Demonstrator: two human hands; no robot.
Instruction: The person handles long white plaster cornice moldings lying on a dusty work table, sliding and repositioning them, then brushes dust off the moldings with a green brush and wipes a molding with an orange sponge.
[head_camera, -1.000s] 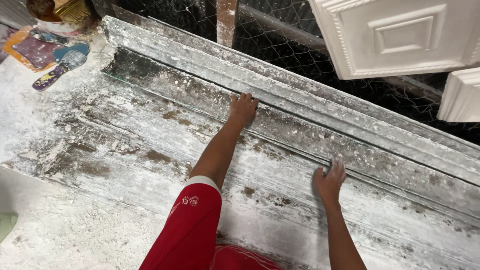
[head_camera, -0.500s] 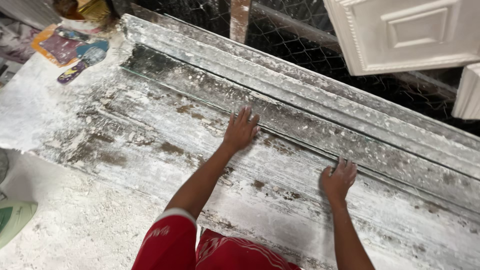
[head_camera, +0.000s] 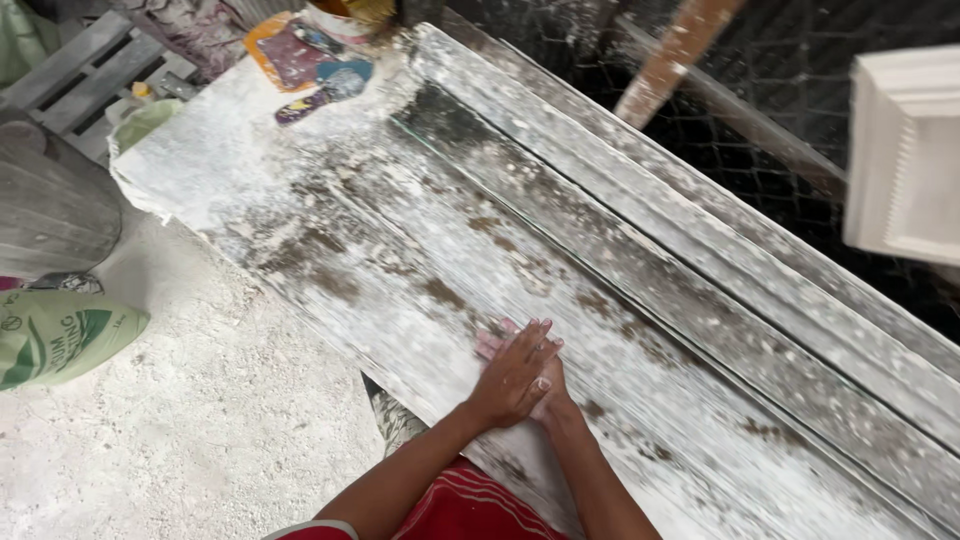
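Note:
My left hand lies flat on top of my right hand, palms together, fingers stretched out. Only the fingertips of the right hand show beneath the left. Both hover over the near edge of a long, grooved mould bench coated in white plaster dust with dark patches. Neither hand holds anything. My red garment shows at the bottom of the view.
A white moulded plaster panel hangs at the right before a wire mesh fence with a wooden post. On the dusty floor at the left are a green sack and a grey drum. Colourful scraps lie at the bench's far end.
Both hands have left the mould's ridge, where they rested apart, and come together near its front edge. The view has swung left and lower.

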